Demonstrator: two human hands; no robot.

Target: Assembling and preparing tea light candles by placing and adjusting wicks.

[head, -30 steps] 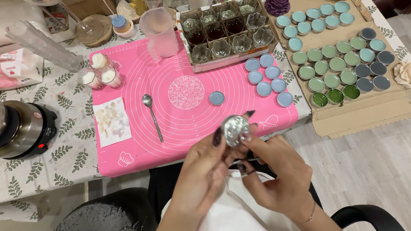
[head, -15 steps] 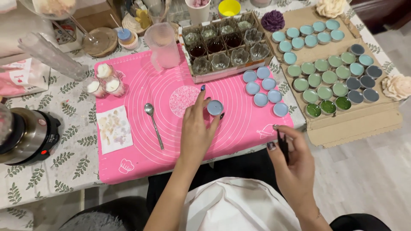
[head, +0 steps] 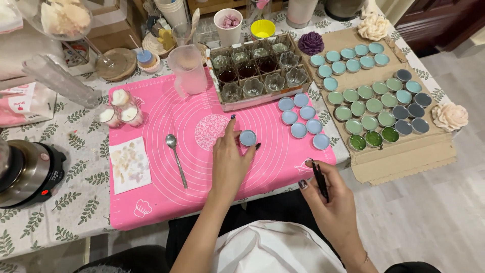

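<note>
At the centre of the frame we see the left hand (head: 230, 159) with fingers curled around a small round tin (head: 247, 137), touching its rim where it sits on the pink mat (head: 151, 202). The tin is shallow with a pale blue filling. The right hand (head: 331, 202), lower right and well apart, pinches a thin dark tool (head: 320, 178). A spoon (head: 176, 157) lies to the left; six similar blue tins (head: 303, 121) cluster to the right, on the table (head: 60, 222).

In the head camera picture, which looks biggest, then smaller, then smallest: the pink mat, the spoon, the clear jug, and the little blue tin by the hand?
1. pink mat, by far the biggest
2. clear jug
3. spoon, long like the jug but much thinner, so unsure
4. little blue tin at the left hand
</note>
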